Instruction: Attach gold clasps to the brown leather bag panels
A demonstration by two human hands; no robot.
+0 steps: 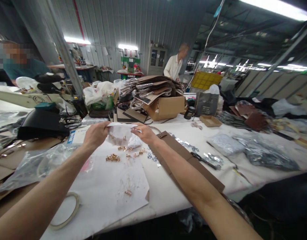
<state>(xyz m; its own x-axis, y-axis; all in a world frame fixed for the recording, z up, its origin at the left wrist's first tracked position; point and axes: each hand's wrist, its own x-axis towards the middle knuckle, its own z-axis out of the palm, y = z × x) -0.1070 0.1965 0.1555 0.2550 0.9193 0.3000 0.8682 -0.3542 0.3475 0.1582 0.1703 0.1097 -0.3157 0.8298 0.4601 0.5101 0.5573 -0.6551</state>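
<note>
A translucent plastic bag (121, 133) is stretched between my two hands above the table, with a few gold-coloured pieces showing inside it. My left hand (96, 134) is closed on the bag's upper left edge. At the upper right edge, my right hand (145, 133) pinches the plastic. Below the bag, a small heap of gold-coloured metal fittings (113, 157) lies on a white sheet (108, 193), and more lie scattered beside it. One gold piece (128, 192) sits nearer me. Small silver metal pieces (151, 156) lie partly behind my right forearm.
A roll of tape (77, 203) lies at front left. Black-handled scissors (203, 160) and a long brown panel (178, 153) lie to the right. Behind stands a cardboard box (168, 108) beside stacked brown pieces (155, 85). Two other people are in the background.
</note>
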